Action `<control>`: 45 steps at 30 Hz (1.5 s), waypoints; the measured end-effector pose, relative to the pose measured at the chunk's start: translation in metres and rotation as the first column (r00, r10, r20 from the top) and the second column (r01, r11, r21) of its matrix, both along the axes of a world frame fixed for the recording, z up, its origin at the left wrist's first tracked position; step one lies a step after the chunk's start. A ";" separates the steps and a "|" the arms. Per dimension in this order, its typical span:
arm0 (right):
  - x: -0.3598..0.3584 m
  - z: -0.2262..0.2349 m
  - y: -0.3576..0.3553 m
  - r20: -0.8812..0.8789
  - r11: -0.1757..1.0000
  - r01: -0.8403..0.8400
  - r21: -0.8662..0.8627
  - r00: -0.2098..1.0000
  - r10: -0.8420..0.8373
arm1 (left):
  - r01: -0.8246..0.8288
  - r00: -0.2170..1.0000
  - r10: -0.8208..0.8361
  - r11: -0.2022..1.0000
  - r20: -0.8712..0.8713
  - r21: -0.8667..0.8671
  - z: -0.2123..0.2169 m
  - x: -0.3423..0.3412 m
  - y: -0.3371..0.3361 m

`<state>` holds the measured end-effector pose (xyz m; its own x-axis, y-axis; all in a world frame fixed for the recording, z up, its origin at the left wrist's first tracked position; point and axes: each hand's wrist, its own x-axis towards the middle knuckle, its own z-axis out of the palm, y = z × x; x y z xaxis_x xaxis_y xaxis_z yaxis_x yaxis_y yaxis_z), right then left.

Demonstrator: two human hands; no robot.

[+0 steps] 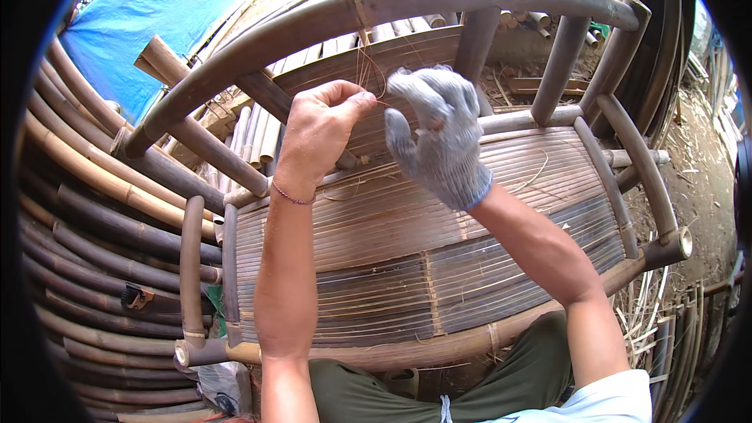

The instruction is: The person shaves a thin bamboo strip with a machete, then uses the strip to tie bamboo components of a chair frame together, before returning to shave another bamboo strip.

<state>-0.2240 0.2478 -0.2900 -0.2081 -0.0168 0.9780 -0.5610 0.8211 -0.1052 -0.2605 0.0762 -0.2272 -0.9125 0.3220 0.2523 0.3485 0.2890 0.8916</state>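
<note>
My bare left hand (323, 121) pinches a thin reddish-brown strand (362, 70) between thumb and forefinger, in front of the backrest of a dark bamboo bench (368, 223). Fine loops of the strand hang from around the curved top rail (329, 27). Close by on the right is my right hand (440, 133), in a grey knitted glove. Its thumb and forefinger are apart, with the strand's short end near the gap; the other fingers are curled and slightly blurred. Slats cover the seat below both hands, and a few loose fibres lie on it.
Long bamboo poles (117, 219) are stacked along the left, with a small dark and orange tool (136, 297) on them. A blue tarp (157, 27) hangs at the far left. Split bamboo strips (646, 313) lie at the right. A plastic bag (223, 386) sits by the bench's near left corner.
</note>
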 end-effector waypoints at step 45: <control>0.691 -0.178 0.420 0.923 0.425 0.905 -0.021 0.181 -0.339 | -0.217 0.334 -0.129 0.954 -0.934 -0.209 -0.050 -0.018 0.057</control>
<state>0.4670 0.6679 -0.4678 -0.4299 0.8839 0.1841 0.6816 0.4514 -0.5758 -0.2789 0.1336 -0.2776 -0.1435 0.4930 0.8581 0.8717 0.4735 -0.1262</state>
